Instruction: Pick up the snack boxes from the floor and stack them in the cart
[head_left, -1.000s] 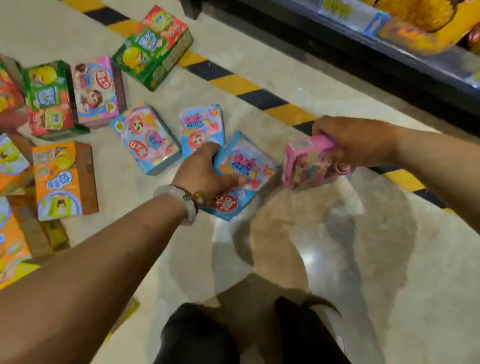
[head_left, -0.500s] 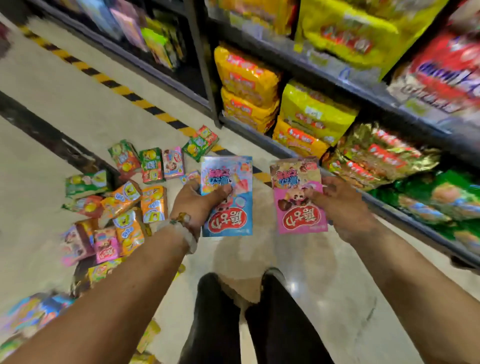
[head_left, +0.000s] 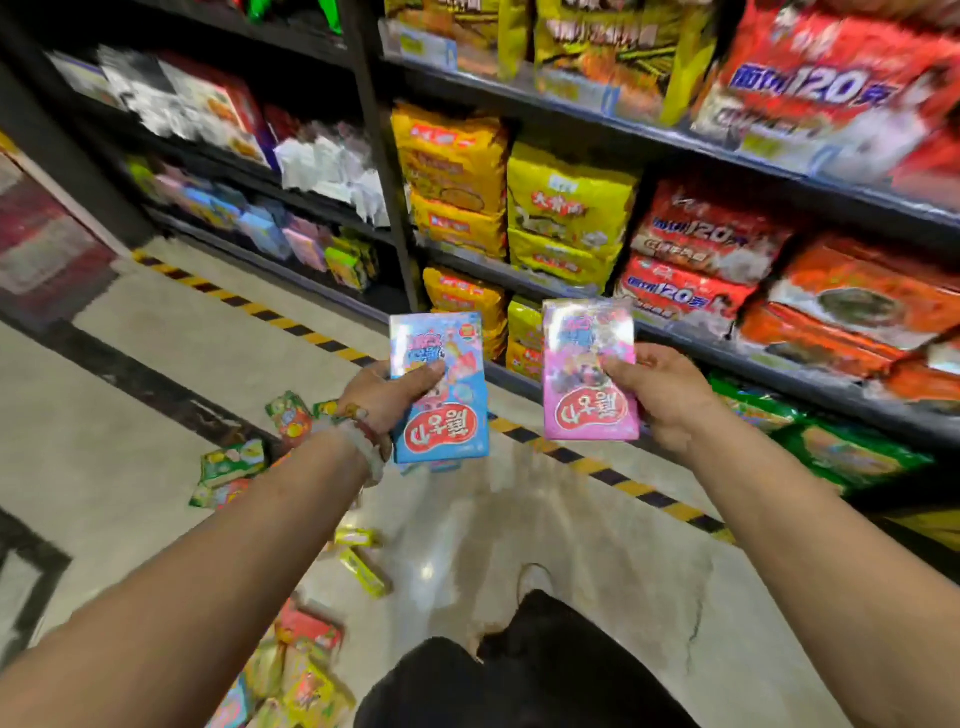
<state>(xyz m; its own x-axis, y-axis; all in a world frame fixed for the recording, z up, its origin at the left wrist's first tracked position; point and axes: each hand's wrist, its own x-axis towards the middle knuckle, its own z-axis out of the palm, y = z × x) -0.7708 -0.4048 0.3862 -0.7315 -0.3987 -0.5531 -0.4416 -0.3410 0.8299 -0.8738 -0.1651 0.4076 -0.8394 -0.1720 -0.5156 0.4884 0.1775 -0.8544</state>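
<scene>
My left hand (head_left: 387, 397) gripped the blue box (head_left: 441, 387) — thumb laid across its front face, the other fingers hidden behind it, so I could not tell how far they curled. My right hand (head_left: 662, 397) held the pink box (head_left: 589, 371) the same way, thumb pressed on the front near its right edge, fingers wrapped round the back. Both boxes stood upright in the air, faces toward me, print upside down, side by side but apart, in front of the shelf (head_left: 727, 358) of noodle packs. More boxes (head_left: 234, 462) lay scattered on the floor (head_left: 156, 364) below and left of my left arm — some near my knee (head_left: 519, 675). A beaded bracelet (head_left: 363, 441) sat on my left wrist.
</scene>
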